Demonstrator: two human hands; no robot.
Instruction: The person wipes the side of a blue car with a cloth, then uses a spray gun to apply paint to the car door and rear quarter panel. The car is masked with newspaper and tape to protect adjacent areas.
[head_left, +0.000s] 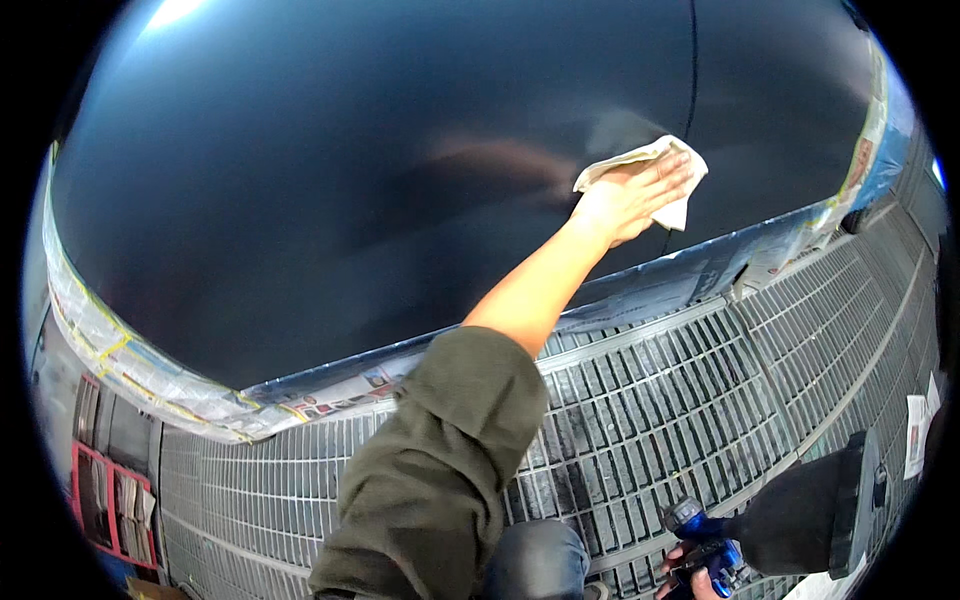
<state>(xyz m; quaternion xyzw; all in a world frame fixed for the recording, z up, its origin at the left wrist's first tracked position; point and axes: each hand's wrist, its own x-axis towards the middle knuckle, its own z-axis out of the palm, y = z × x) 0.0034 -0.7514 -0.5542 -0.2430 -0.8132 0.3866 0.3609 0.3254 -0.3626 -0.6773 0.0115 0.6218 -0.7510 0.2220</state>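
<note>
My left hand [632,200] presses a cream cloth [678,210] onto a large glossy dark panel [300,200], its fingers together over the cloth. A thin dark line runs across the panel under the cloth; I cannot tell whether it is a cord or a seam. At the lower right, my right hand [690,575] grips a blue and silver spray gun [715,550] with a large dark cup [795,510]. Only some fingers of that hand show.
Printed paper and yellow tape [120,355] mask the panel's edge. Below is a metal grating floor [650,420]. A red rack [110,510] holding folded paper stands at lower left. White paper sheets [915,430] are at far right. My jeans-clad knee [535,560] shows at the bottom.
</note>
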